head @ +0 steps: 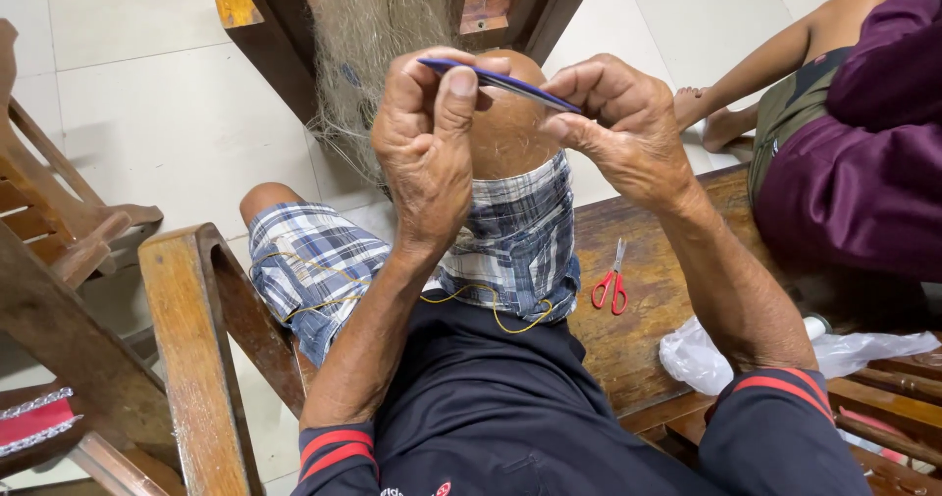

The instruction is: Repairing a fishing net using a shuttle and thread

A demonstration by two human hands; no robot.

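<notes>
Both hands pinching needle, wooden bench, tiled floor

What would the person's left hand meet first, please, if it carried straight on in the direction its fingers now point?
The left hand points up and away; just beyond its fingertips hangs the pale fishing net draped from the wooden chair, so probably the net, though depth is hard to judge.

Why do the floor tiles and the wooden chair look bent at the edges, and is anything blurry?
In the head view, the wide lens bows the pale floor tiles and the brown wooden armrest near the edges; soft even light leaves only faint shadows; the left hand, right hand and thin blue flat netting needle look sharp, while the fine tan fishing net looks hazy.
</notes>
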